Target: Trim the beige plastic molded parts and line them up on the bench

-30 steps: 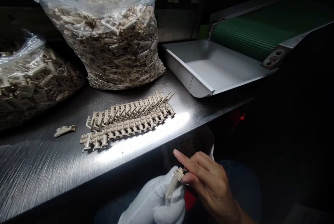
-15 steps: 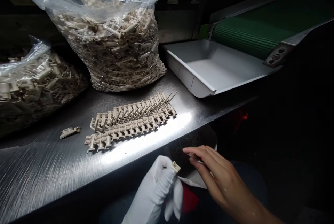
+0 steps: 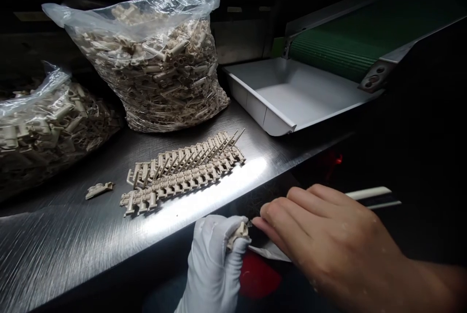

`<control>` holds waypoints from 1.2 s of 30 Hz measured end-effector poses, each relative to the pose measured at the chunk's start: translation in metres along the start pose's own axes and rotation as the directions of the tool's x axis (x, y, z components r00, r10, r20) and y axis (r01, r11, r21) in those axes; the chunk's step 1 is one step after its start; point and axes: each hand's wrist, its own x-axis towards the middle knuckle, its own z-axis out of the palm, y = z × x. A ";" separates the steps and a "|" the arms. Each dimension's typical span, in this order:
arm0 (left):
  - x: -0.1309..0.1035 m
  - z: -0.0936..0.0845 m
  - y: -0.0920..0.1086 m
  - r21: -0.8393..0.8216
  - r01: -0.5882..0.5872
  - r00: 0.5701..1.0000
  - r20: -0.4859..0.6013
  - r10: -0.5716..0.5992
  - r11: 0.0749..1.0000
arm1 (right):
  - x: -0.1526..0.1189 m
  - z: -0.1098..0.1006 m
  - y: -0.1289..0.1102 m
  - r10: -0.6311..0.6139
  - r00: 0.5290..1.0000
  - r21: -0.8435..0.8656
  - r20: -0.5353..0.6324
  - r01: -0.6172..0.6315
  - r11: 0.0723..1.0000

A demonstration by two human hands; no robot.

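Note:
My left hand (image 3: 219,254), in a white glove, pinches a small beige plastic part (image 3: 239,235) beyond the table's front edge. My bare right hand (image 3: 314,235) is closed around a slim tool (image 3: 372,195). Two pale bars with a dark gap stick out behind that hand; its kind I cannot make out. The right fingertips are close beside the part, where the tool's front end is mostly hidden. On the metal table, rows of similar beige parts (image 3: 186,172) lie side by side, with thin rods slanting across them. A single beige part (image 3: 99,189) lies to their left.
A large clear bag (image 3: 156,74) full of beige parts stands at the back, and another filled bag (image 3: 47,128) is at the left. A white tray (image 3: 262,108) sits below a green conveyor belt (image 3: 335,50). The metal table (image 3: 91,245) ends in a slanting front edge.
My right hand has closed and turned, and the tool's pale rear end now shows behind it. My left hand has rotated with the part, showing more of it. The view has shifted slightly.

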 end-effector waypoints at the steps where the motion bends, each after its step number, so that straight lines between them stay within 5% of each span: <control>1: 0.000 -0.001 0.000 0.025 -0.015 1.000 0.011 0.014 1.000 | 0.002 -0.002 -0.002 -0.024 1.000 -0.013 0.007 0.024 1.000; 9: 0.003 -0.001 0.003 0.136 -0.026 1.000 -0.012 0.028 0.990 | 0.010 -0.002 -0.010 -0.108 0.994 -0.104 0.003 0.108 0.989; 18: -0.004 0.002 -0.013 0.116 -0.153 0.978 -0.126 0.167 0.981 | -0.005 0.013 0.003 0.145 0.982 0.256 0.117 -0.171 0.951; 25: -0.006 0.009 0.005 -0.369 0.164 0.982 -0.028 -0.187 0.915 | -0.029 0.034 -0.006 0.419 0.908 0.588 0.026 -0.353 0.728; 30: -0.001 0.013 0.012 -0.494 0.184 0.977 -0.003 -0.214 0.850 | -0.041 0.051 -0.015 0.530 0.846 0.714 0.062 -0.408 0.569; 36: 0.002 0.014 0.009 -0.549 0.136 0.987 0.007 -0.159 0.825 | -0.048 0.058 -0.021 0.587 0.810 0.711 -0.016 -0.403 0.576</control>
